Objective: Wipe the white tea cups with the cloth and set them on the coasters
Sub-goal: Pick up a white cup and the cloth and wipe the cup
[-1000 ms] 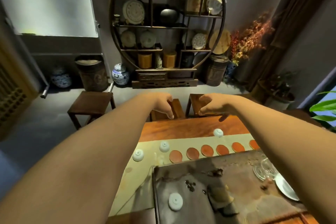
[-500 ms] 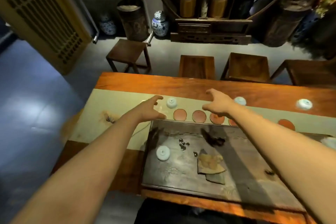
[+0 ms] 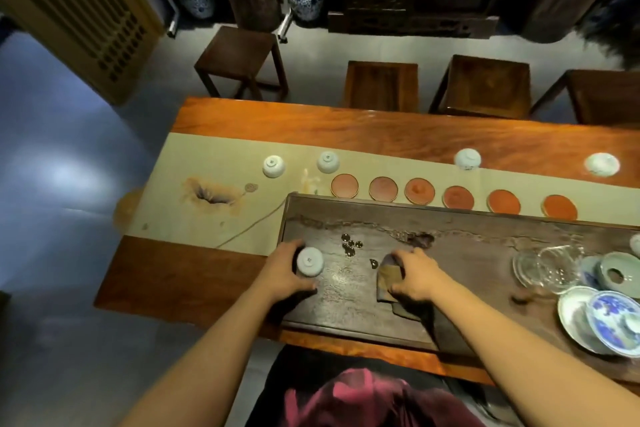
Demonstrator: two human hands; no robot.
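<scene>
The left hand (image 3: 282, 276) grasps an upturned white cup (image 3: 310, 262) on the dark tray (image 3: 467, 253), its fingers curled around the cup. The right hand (image 3: 415, 276) presses on the brown cloth (image 3: 386, 276) on the same tray; its thumb curls at the cloth edge. Four more cups (image 3: 273, 166) stand upside down on the runner (image 3: 214, 163) of the counter (image 3: 381, 128), behind six empty round coasters (image 3: 344, 185). No writing is readable anywhere.
</scene>
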